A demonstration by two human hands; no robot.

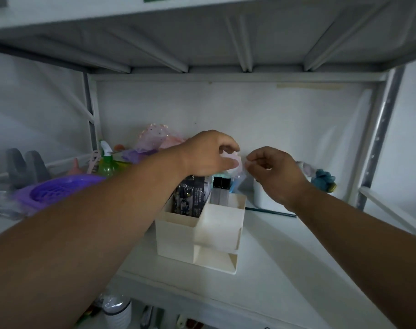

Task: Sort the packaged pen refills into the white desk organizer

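Observation:
The white desk organizer (216,229) stands on the white shelf in the middle of the view. Dark printed refill packs (192,194) stand upright in its back left compartment, and clear packs with black tops (220,188) stand in the back right one. My left hand (207,154) hovers above the organizer, its thumb and fingers curled round a pale pink, translucent package (235,166). My right hand (275,172) is just to the right, pinching the same package's clear edge between thumb and forefinger. Most of the package is hidden by my hands.
A purple basket (55,189), a green spray bottle (106,162) and pink gauzy items (154,141) crowd the shelf's left. A white cup (264,195), a thin dark stick (271,212) and a blue plush toy (324,180) sit at the right. Another shelf hangs overhead.

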